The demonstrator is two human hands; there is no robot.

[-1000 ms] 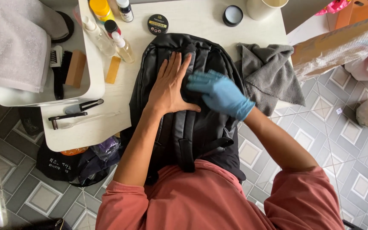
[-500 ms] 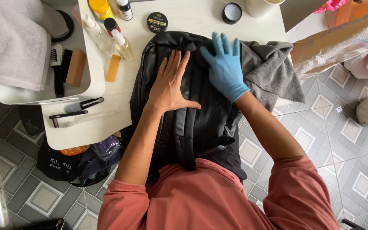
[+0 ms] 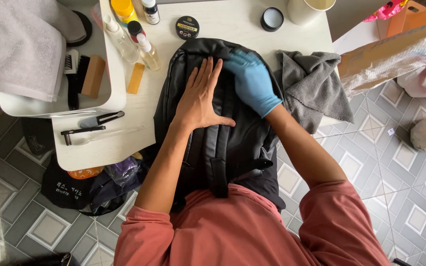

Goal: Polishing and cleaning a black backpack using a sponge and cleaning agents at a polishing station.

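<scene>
A black backpack (image 3: 232, 148) lies straps-up on the white table (image 3: 119, 143), its lower end hanging over the near edge against my body. My left hand (image 3: 200, 98), bare, presses flat on the pack's back panel with fingers spread. My right hand (image 3: 252, 81), in a blue glove, lies flat on the pack's upper right part, fingers together and pointing toward the top left. Neither hand holds anything.
A grey cloth (image 3: 314, 86) lies right of the pack. A round black tin (image 3: 187, 27), an open tin (image 3: 272, 18), a cup (image 3: 309, 9) and several bottles (image 3: 146, 49) stand at the back. A white tray (image 3: 75, 106) with brushes and a towel sits left; black tools (image 3: 89, 125) lie beside it.
My gloved right hand swept from the pack's middle out to its upper right edge, then back left onto the upper part. My left hand stayed pressed in place.
</scene>
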